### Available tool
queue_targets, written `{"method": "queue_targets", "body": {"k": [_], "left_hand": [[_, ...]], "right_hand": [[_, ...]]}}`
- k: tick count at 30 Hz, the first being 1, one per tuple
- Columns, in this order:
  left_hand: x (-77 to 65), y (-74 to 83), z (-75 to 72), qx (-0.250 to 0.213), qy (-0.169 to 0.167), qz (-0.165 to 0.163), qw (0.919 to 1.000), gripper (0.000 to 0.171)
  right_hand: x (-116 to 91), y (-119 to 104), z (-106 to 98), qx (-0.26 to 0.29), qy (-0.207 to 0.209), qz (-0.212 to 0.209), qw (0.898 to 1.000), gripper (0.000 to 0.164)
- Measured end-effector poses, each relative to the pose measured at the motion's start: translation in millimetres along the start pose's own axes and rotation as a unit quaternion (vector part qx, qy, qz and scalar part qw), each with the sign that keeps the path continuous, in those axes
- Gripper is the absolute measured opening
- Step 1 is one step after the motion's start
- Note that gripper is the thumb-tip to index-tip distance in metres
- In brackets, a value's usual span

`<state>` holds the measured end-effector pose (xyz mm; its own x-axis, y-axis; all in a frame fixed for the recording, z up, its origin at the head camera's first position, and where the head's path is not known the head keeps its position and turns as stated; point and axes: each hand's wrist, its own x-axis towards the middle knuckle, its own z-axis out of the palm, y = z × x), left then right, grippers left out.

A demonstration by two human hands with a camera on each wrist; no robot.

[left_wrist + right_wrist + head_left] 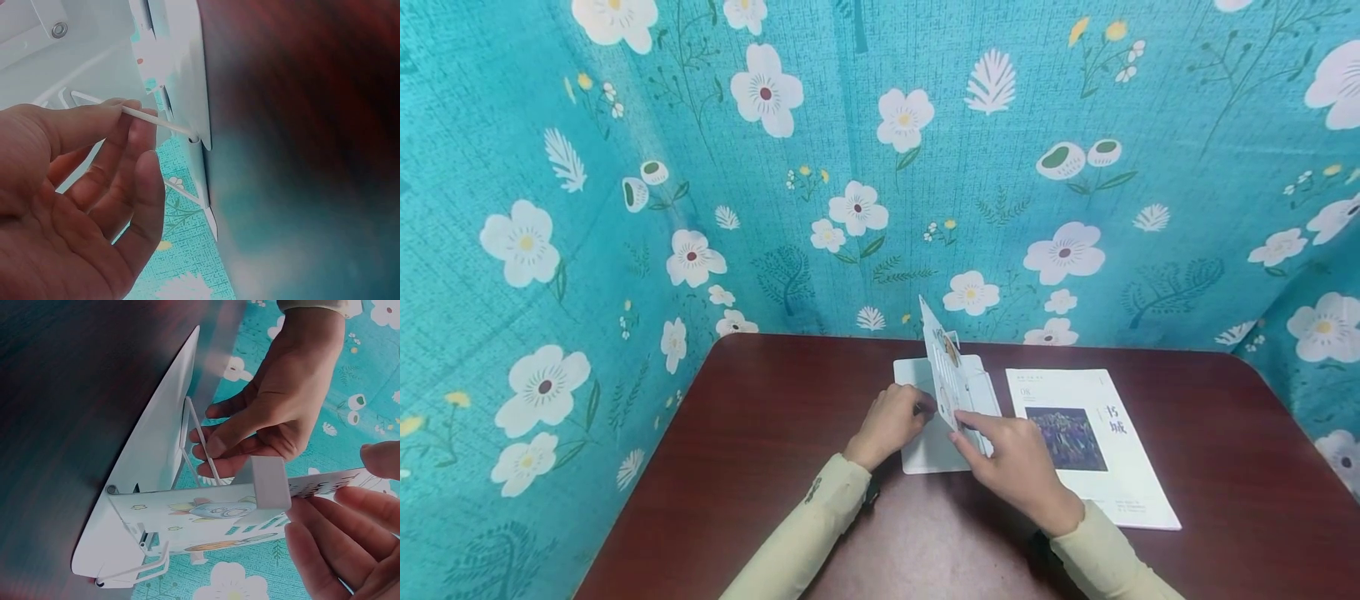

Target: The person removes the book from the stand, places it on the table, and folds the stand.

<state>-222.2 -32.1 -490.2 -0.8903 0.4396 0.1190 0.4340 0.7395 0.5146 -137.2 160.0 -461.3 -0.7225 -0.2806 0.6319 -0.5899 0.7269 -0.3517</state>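
Note:
A white folding book stand (942, 375) stands on the table, its printed panel raised steeply above a flat white base (917, 457). In the left wrist view, my left hand (81, 169) pinches a thin white wire support (159, 121) between thumb and fingers, behind the panel. The wire's lower end meets the base at a small hinge tube. My right hand (1015, 467) holds the panel's near edge between thumb and fingers. On the panel's front, the right wrist view shows a rocket drawing, a white block-like ledge (272, 482) and a small wire page holder (150, 565).
A white magazine (1138, 492) with a dark purple picture lies right of the stand. The dark red wooden table (760, 400) ends at a blue floral curtain (850, 150) behind and to the left.

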Motion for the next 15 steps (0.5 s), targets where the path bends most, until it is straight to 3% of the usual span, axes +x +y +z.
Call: {"method": "queue_targets", "body": {"k": [11,15], "left_hand": [[-0.8,-2.2,0.1,0.019,0.002,0.001,0.9998,0.012],[-1.7,-1.4,-0.6,0.006,-0.007,-0.009,0.9999,0.012]], "right_hand": [[-1,8,0,-0.012,0.027,-0.027,0.999,0.034],[-1,14,-7,0.002,0.049,-0.010,0.999,0.036]]}}
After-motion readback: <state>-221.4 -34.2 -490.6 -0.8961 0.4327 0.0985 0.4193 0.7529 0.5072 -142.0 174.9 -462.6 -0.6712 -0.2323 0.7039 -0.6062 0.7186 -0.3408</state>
